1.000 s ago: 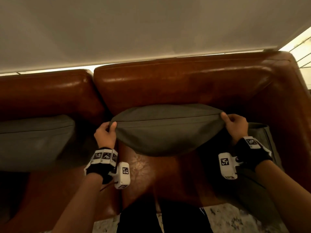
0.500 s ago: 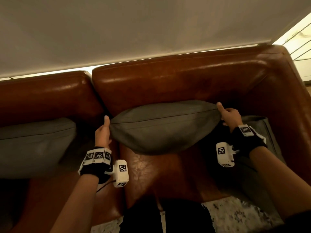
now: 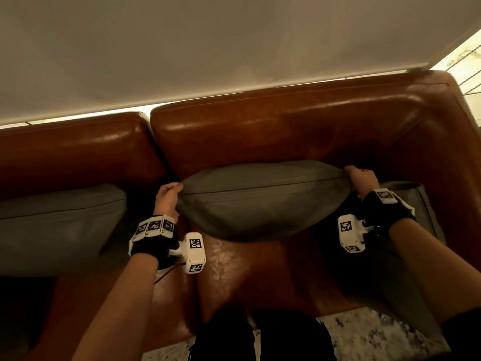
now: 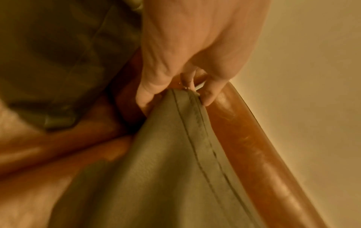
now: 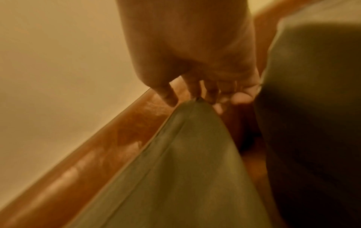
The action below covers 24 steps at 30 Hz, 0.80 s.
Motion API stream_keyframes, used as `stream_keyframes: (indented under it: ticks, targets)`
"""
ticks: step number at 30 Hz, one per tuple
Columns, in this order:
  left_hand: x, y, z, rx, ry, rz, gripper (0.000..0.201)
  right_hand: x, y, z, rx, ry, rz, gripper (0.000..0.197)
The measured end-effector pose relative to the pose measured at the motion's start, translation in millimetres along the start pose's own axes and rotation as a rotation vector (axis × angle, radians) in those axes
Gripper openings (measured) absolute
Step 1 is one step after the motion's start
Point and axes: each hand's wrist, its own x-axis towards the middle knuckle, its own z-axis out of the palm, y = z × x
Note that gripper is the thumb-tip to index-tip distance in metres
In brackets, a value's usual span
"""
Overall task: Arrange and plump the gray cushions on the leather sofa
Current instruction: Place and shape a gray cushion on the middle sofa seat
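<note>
Both hands are on it: the left hand (image 3: pixel 168 196) pinches one top corner of the plump gray fabric cushion (image 3: pixel 260 201), the right hand (image 3: pixel 361 178) curls round the other, likely to stand it square against the brown leather sofa (image 3: pixel 286 131) backrest. Flanking gray cushions left (image 3: pixel 57 225) and right (image 3: pixel 421 204) crowd its ends; open seat lies nearer.

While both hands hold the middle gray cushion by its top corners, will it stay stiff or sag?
The middle cushion probably sags: its belly bulges below the pinched corners. It seems light, since the left hand and right hand hold it by fingertips alone.
</note>
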Motion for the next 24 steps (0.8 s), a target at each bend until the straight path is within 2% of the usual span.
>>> stream_keyframes:
  ticks: [1,2,4,5,8,11,14,15,17,19,21,22,24]
  targets:
    - [0,0,0,0.079,0.018,0.03,0.003,2,-4,2,-0.083,0.0,-0.022,0.059]
    - [0,0,0,0.168,0.037,0.042,0.013,2,-11,5,-0.16,-0.02,-0.035,0.065]
    - [0,0,1,0.29,0.078,0.054,0.036,-6,-28,16,-0.278,-0.072,-0.096,0.064]
    - [0,0,2,0.314,0.094,0.062,0.04,-7,-36,21,-0.319,-0.091,-0.131,0.059]
    - [5,1,4,0.314,0.141,0.076,0.038,-2,-52,34,-0.399,-0.074,-0.174,0.038]
    - [12,1,3,0.304,0.143,0.104,0.034,9,-56,39,-0.404,0.018,-0.151,0.033]
    - [16,2,3,0.283,0.114,0.106,0.03,14,-52,39,-0.459,0.031,-0.227,0.022]
    - [18,0,2,0.258,0.098,0.103,0.029,12,-50,36,-0.444,0.002,-0.25,0.022]
    - [20,-4,-1,0.201,0.081,0.089,0.027,7,-43,20,-0.375,-0.04,-0.249,0.04]
    - [18,-9,-1,0.194,0.098,0.11,0.029,2,-30,-1,-0.34,-0.093,-0.143,0.06]
    - [14,-14,2,0.318,0.15,0.193,0.037,-4,-10,-14,-0.218,-0.233,-0.026,0.056]
    - [9,-14,4,0.398,0.185,0.242,0.04,-7,0,-17,-0.172,-0.26,-0.03,0.049]
    - [1,-15,6,0.47,0.221,0.31,0.043,-7,10,-19,-0.182,-0.18,-0.13,0.046]
